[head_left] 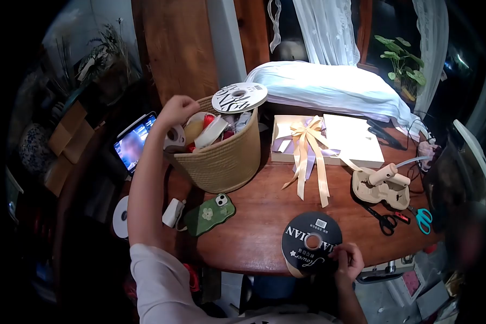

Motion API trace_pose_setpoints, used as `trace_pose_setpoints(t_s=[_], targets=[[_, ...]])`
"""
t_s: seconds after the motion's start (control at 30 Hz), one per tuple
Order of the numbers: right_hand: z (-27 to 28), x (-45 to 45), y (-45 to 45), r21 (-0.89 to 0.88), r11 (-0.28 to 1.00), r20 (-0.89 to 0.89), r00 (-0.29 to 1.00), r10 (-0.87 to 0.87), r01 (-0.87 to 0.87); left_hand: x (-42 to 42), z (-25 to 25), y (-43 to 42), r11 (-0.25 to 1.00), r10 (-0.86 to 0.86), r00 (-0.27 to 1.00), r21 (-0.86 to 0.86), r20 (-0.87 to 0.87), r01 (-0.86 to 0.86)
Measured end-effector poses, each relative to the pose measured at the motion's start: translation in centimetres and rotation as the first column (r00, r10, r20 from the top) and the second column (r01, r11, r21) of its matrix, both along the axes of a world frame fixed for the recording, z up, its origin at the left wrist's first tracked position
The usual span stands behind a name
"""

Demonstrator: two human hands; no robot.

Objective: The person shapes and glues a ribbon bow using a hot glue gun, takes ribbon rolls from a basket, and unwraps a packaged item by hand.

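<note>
My left hand (179, 110) is raised at the left rim of a woven basket (221, 164), its fingers curled; what they hold, if anything, is hidden. Ribbon rolls and a white spool (240, 98) with black lettering fill the basket top. At the table's front edge, my right hand (349, 260) pinches the right side of a black ribbon spool (298, 233), which has white lettering and a peach ribbon edge. Behind it lies a cream box (356, 135) with a peach and lilac ribbon bow (309, 135).
A green phone (210, 215) and a small white item (173, 213) lie before the basket. A lit tablet (136, 141) stands left. Black scissors (387, 223), teal scissors (424, 220) and a pulp tray (397, 197) are at right. White cloth (324, 86) lies behind.
</note>
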State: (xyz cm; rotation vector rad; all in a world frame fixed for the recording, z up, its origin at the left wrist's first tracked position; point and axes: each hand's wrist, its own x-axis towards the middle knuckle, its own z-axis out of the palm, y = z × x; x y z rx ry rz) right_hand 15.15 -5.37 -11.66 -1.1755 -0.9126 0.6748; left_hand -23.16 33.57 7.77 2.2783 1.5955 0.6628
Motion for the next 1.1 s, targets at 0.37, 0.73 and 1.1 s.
trace_pose_setpoints(t_s=[0.37,0.73,1.1], targets=[[-1.3,0.1,-0.1,0.117,0.993,0.197,0.980,-0.019,-0.004,4.3,-0.9,1.6,0.933,0.203,0.814,0.360,-0.544,0.008],[-0.8,0.4,-0.4,0.121,0.990,0.291,0.956,0.028,-0.066,4.4,-1.7,-0.9,0.947,0.241,0.759,0.318,-0.605,-0.046],[-1.3,0.3,0.1,0.254,0.965,0.204,0.979,0.020,-0.073,3.8,2.4,-12.2,0.175,-0.059,0.977,0.962,-0.204,0.212]])
